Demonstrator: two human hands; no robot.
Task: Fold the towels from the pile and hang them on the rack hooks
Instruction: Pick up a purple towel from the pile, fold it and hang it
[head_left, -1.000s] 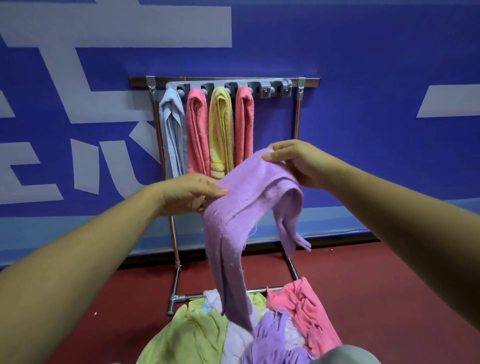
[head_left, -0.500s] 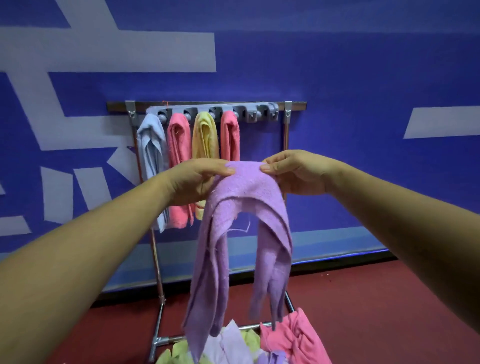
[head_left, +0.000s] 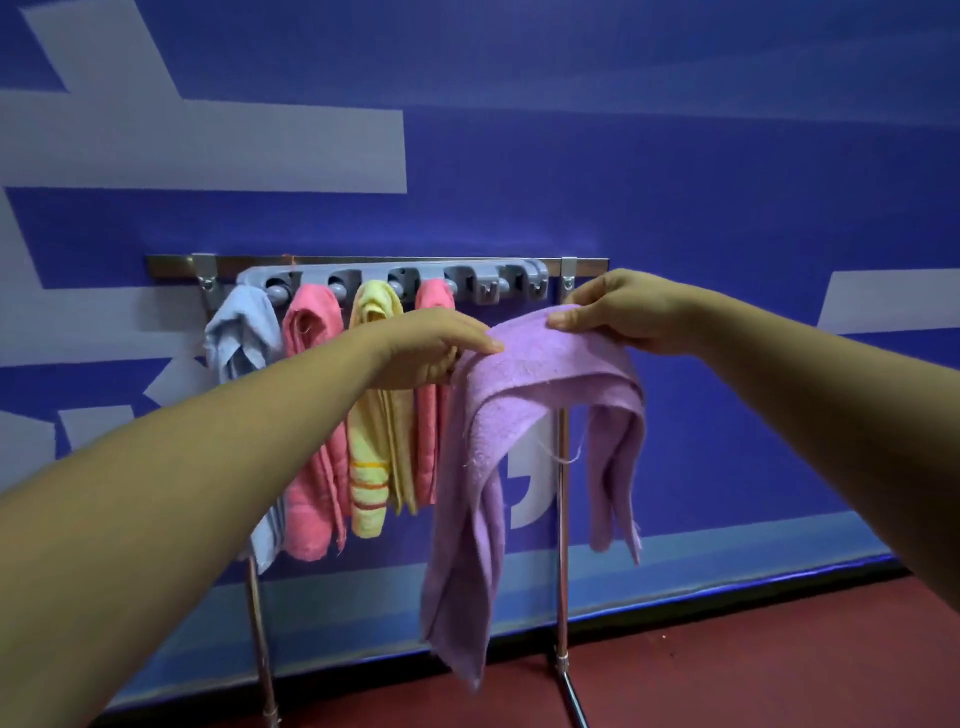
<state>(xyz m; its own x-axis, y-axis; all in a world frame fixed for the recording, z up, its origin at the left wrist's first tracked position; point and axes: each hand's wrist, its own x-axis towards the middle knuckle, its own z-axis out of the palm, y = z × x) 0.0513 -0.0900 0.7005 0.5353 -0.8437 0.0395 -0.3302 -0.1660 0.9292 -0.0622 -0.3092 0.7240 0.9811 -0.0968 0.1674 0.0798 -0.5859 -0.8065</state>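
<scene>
Quick change note: the purple towel (head_left: 545, 374) has gone up. A second ago it hung low over the pile, and that pile has now dropped out of view. The towel's folded top is now level with the rack (head_left: 363, 264), just below the hook strip's two free hooks (head_left: 488, 288), at the rack's right end. We count four towels already on the rack: blue towel (head_left: 241, 332), pink towel (head_left: 311, 364), yellow towel (head_left: 371, 415) and a second pink towel (head_left: 431, 447). They sit in the same spots as before.

The right hand (head_left: 623, 312) has its grip pinching the top of the fold, fingertips above and thumb tucked under the cloth. The left hand (head_left: 431, 348) has its grip pinching the fold's left edge. That thumb is mostly hidden, so we call it a pinch with some doubt. The hands have moved further apart than half a second ago, so the fold is stretched flatter. Two tails hang down in front of the rack's right post, the left one longer.

We judge folding done for this towel and hanging about to start. The likely target is the nearest free hook beside the second pink towel. The towel is not yet on a hook.
</scene>
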